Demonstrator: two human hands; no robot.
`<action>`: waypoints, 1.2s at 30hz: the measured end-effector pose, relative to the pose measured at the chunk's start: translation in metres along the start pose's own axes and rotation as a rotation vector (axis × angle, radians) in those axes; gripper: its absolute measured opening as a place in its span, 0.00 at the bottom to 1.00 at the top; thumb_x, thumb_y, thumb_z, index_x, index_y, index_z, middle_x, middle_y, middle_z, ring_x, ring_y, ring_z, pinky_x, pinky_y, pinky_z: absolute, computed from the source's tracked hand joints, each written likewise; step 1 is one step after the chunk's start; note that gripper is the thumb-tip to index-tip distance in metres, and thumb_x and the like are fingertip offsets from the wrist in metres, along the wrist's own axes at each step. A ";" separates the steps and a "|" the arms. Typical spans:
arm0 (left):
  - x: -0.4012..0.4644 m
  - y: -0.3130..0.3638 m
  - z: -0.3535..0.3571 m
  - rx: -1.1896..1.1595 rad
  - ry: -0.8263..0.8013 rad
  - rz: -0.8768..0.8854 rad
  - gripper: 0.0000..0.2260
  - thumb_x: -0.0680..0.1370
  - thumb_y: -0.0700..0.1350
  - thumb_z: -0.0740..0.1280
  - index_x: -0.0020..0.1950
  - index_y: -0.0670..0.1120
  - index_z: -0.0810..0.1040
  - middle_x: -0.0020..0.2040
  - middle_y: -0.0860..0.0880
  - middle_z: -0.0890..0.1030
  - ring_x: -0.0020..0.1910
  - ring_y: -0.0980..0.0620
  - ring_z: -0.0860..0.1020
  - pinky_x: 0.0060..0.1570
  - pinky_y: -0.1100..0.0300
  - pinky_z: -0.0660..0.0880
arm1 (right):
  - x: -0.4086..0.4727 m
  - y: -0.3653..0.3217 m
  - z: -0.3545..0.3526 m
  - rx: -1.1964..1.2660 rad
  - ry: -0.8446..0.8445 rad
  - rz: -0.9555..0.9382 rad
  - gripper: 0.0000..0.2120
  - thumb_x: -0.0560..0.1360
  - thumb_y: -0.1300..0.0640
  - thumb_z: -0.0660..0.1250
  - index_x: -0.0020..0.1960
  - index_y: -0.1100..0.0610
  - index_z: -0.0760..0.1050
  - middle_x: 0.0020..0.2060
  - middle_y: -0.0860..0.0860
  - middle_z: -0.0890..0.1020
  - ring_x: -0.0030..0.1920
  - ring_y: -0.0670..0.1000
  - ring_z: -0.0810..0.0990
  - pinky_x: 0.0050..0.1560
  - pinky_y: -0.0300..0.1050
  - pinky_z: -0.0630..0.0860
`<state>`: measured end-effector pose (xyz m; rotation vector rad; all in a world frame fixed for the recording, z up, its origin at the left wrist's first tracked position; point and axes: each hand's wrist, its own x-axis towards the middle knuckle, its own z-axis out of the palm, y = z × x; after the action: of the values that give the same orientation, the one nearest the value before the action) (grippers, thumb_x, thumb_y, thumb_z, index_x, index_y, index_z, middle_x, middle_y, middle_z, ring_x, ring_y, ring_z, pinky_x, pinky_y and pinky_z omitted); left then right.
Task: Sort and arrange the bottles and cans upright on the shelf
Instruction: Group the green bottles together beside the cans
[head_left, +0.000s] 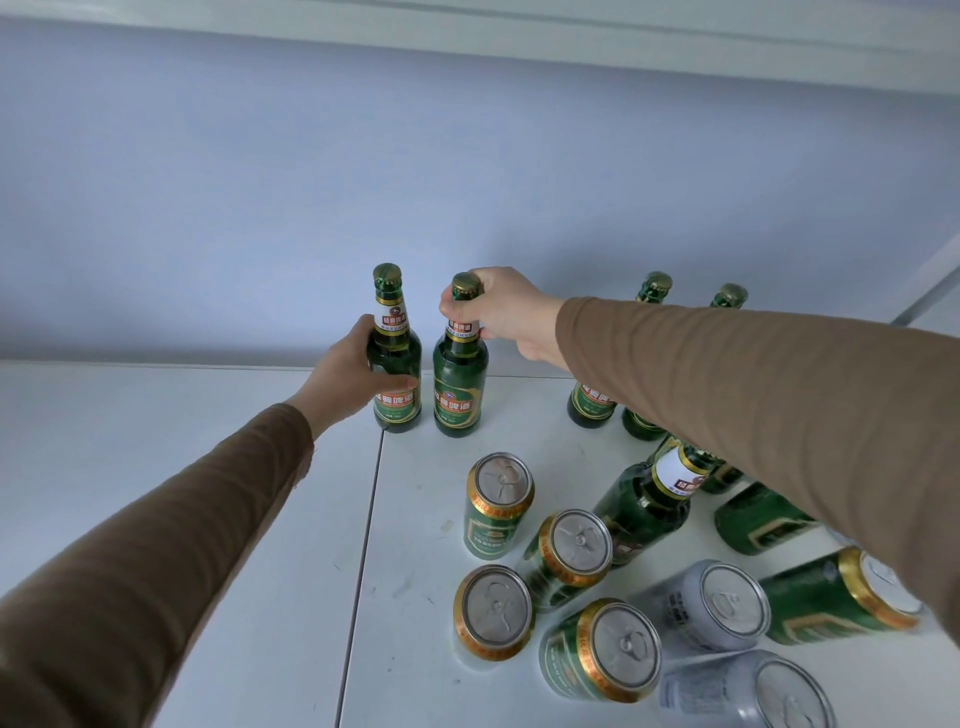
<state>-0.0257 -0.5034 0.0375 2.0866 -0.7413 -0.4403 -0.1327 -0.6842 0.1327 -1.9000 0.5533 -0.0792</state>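
I have both hands on upright bottles at the shelf (182, 467) back: my left hand (348, 374) wraps the left bottle (397, 358)'s body, my right hand (501, 312) pinches the right bottle (460, 384)'s neck. Their long axes stand vertical, just beside each other. Unsorted cans (498, 504) lie nearer me, below my right hand.

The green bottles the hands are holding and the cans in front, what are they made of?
The green bottles look like glossy glass: see-through and glinting, with paper-looking labels and gold caps. The cans look like thin metal, probably aluminium: dull silver tops with pull tabs and printed sides.
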 end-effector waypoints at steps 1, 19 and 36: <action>0.001 0.001 0.000 -0.005 0.000 -0.004 0.26 0.69 0.42 0.80 0.62 0.49 0.71 0.54 0.52 0.81 0.55 0.49 0.79 0.56 0.50 0.76 | 0.001 0.000 0.000 0.007 -0.002 0.011 0.04 0.77 0.60 0.72 0.50 0.55 0.80 0.51 0.53 0.82 0.59 0.56 0.81 0.60 0.53 0.79; -0.066 0.037 -0.007 -0.058 0.305 0.140 0.35 0.74 0.50 0.76 0.76 0.57 0.61 0.76 0.57 0.66 0.72 0.59 0.65 0.71 0.54 0.65 | -0.058 -0.030 -0.078 -0.067 -0.101 0.006 0.23 0.80 0.56 0.69 0.73 0.54 0.69 0.71 0.51 0.73 0.71 0.48 0.71 0.73 0.49 0.65; 0.002 0.182 0.111 0.034 -0.374 0.337 0.31 0.75 0.52 0.74 0.74 0.48 0.65 0.72 0.50 0.70 0.71 0.53 0.69 0.71 0.53 0.69 | -0.165 0.062 -0.231 -0.046 0.452 0.048 0.13 0.79 0.58 0.70 0.63 0.57 0.76 0.56 0.50 0.81 0.59 0.50 0.80 0.62 0.43 0.76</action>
<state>-0.1479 -0.6549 0.1230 1.8792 -1.3023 -0.6376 -0.3720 -0.8341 0.2020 -1.9181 0.9095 -0.4770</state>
